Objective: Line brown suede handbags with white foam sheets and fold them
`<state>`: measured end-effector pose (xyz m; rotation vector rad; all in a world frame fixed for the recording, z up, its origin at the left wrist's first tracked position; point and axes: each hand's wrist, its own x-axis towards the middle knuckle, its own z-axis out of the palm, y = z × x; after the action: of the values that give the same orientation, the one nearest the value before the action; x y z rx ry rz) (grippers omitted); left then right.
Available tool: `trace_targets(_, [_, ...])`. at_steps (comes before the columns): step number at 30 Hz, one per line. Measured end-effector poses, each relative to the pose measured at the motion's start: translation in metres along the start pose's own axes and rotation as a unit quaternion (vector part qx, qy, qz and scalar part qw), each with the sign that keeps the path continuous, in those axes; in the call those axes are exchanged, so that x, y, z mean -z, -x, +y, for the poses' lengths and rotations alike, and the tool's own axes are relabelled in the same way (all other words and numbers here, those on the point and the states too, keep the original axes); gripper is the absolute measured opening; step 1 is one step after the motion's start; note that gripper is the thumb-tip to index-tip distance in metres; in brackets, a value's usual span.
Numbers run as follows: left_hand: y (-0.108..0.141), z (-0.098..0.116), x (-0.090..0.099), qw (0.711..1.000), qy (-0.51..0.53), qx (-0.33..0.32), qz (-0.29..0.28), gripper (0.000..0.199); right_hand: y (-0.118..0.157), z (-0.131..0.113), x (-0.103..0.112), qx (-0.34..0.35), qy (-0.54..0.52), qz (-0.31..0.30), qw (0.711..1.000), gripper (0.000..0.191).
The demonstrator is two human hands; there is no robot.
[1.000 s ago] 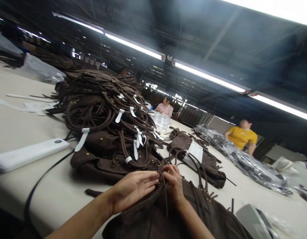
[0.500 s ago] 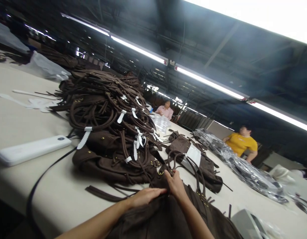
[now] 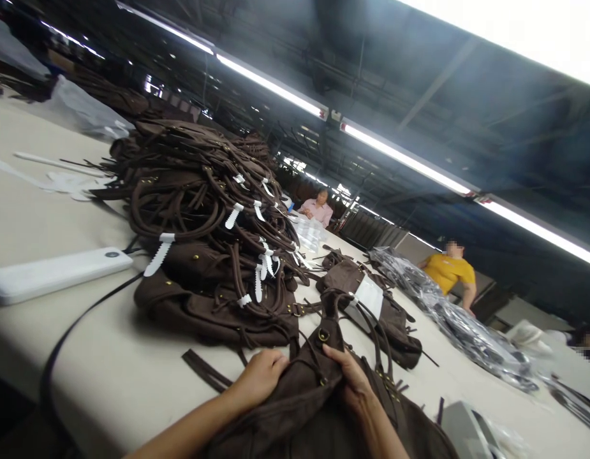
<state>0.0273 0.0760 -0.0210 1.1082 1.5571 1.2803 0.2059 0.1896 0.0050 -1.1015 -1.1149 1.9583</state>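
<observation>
A dark brown fabric bag (image 3: 295,414) with brass fittings lies in front of me at the bottom of the view. My left hand (image 3: 262,380) is closed on its left edge, with the fingertips curled in. My right hand (image 3: 353,376) grips the bag's upper end just below a brass ring (image 3: 323,335); the thumb lies on top and the other fingers are hidden under the fabric. Between my hands the bag's opening edge is folded over. Straps (image 3: 206,370) stick out to the left of my left hand.
A high pile of brown bags (image 3: 194,210) with white toothed ties stands ahead. Another bag (image 3: 340,280) lies at right, near plastic-wrapped goods (image 3: 467,331). A white oblong device (image 3: 60,274) is on the left, a grey box (image 3: 467,427) at lower right. Other people are beyond.
My left hand has gone from lying flat on the bag to being closed at its edge. The bag's upper end is spread open more, and my right hand has shifted slightly right and down.
</observation>
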Motion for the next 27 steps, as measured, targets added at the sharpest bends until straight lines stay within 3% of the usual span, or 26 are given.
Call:
trace_targets(4, [-0.005,0.005,-0.016,0.991,0.074,0.077,-0.075,0.038,0.003,0.006,0.009,0.023,-0.044,-0.042,0.998,0.052])
trace_targets(7, [-0.01,0.011,-0.021,0.987,0.09,0.104,-0.085,0.03,-0.002,0.007,0.007,0.024,-0.034,-0.04,0.998,0.054])
trace_targets(9, [-0.013,0.014,-0.02,0.992,0.069,0.095,-0.037,0.016,-0.006,0.005,0.001,0.023,0.007,-0.009,1.0,0.052])
trace_targets(11, [-0.014,0.016,-0.016,0.996,0.028,0.068,0.042,0.009,-0.009,0.001,-0.004,0.048,0.122,0.059,0.99,0.042])
trace_targets(13, [-0.013,0.016,-0.011,0.994,-0.022,0.027,0.103,0.014,-0.013,-0.003,-0.007,0.087,0.258,0.139,0.952,0.027])
trace_targets(15, [-0.009,0.017,-0.006,0.991,-0.063,-0.016,0.117,0.016,-0.015,-0.005,-0.009,0.111,0.35,0.199,0.909,0.02])
trace_targets(19, [-0.004,0.025,0.004,0.992,-0.087,-0.076,0.058,0.023,-0.015,-0.007,-0.02,0.125,0.422,0.254,0.861,0.025])
trace_targets(22, [-0.005,0.037,0.01,0.995,-0.04,-0.09,-0.007,0.038,-0.011,-0.01,-0.036,0.115,0.541,0.265,0.79,0.022])
trace_targets(24, [-0.007,0.042,0.009,0.995,0.018,-0.062,-0.074,0.046,-0.01,-0.012,-0.043,0.106,0.594,0.26,0.754,0.023])
trace_targets(25, [-0.008,0.042,0.007,0.992,0.05,-0.036,-0.114,0.053,-0.01,-0.012,-0.045,0.107,0.591,0.259,0.756,0.023])
trace_targets(27, [-0.009,0.038,0.003,0.975,0.111,0.028,-0.189,0.076,-0.014,-0.011,-0.045,0.114,0.515,0.266,0.807,0.025])
